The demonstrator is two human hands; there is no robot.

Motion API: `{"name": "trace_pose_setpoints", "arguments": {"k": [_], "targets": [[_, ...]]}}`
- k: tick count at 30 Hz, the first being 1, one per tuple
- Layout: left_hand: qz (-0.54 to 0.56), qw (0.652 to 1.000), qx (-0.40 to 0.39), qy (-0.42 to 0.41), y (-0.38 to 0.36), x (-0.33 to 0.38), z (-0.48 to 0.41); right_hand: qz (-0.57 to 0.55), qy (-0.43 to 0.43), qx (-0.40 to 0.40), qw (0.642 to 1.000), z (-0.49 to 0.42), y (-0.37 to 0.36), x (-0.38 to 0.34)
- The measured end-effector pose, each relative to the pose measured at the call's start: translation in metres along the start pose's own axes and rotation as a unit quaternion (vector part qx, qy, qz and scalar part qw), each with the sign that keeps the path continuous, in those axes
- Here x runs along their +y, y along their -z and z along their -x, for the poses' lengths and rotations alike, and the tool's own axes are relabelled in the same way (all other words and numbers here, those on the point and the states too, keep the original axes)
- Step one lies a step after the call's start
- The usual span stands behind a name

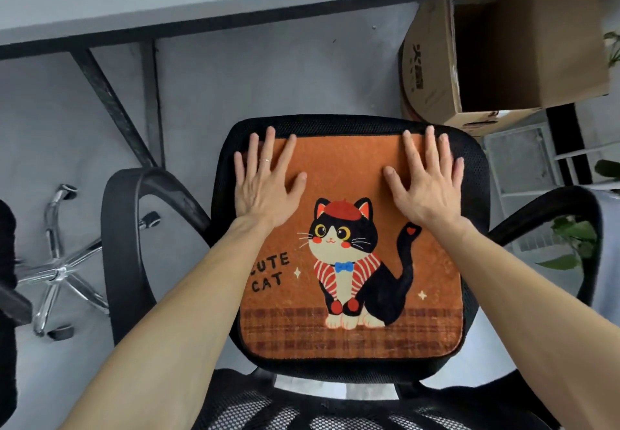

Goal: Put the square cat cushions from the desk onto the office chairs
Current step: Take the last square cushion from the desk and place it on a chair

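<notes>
Both bare arms reach forward, roughly parallel. The left hand (265, 188) and right hand (426, 188) lie palm down, flat, fingers spread and pointing away, well apart. A ring (265, 160) sits on one left finger.

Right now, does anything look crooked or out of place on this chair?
Nothing stands out. The cat cushion lies flat and fairly square on the chair seat, both hands pressed flat on it.

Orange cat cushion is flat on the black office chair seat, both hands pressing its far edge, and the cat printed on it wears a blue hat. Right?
Not quite: the hat is red; only the bow tie is blue. The head view shows the orange cat cushion flat on the office chair seat, left hand and right hand spread open on its far edge.
</notes>
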State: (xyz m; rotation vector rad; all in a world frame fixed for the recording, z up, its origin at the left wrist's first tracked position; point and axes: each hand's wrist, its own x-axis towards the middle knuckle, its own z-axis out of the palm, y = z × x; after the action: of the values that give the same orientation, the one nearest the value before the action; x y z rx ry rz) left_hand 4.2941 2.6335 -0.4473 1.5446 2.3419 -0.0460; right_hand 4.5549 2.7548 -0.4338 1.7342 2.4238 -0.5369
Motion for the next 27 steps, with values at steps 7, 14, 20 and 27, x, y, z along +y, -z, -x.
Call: {"name": "trace_pose_setpoints", "arguments": {"k": [7,14,20,27], "targets": [[-0.017,1.000,0.001,0.008,-0.015,-0.010,-0.002,0.046,-0.012,-0.018,0.999,-0.005,-0.016,0.012],[-0.048,0.997,-0.051,0.033,0.000,-0.014,0.024,0.039,-0.019,-0.082,0.996,0.009,0.008,0.004],[-0.042,0.989,-0.141,-0.031,-0.012,0.009,0.125,-0.022,-0.035,-0.075,0.996,0.115,-0.008,-0.008],[-0.066,0.980,-0.185,-0.021,-0.018,-0.001,0.145,0.009,-0.077,-0.148,0.986,0.150,-0.029,0.019]]}}
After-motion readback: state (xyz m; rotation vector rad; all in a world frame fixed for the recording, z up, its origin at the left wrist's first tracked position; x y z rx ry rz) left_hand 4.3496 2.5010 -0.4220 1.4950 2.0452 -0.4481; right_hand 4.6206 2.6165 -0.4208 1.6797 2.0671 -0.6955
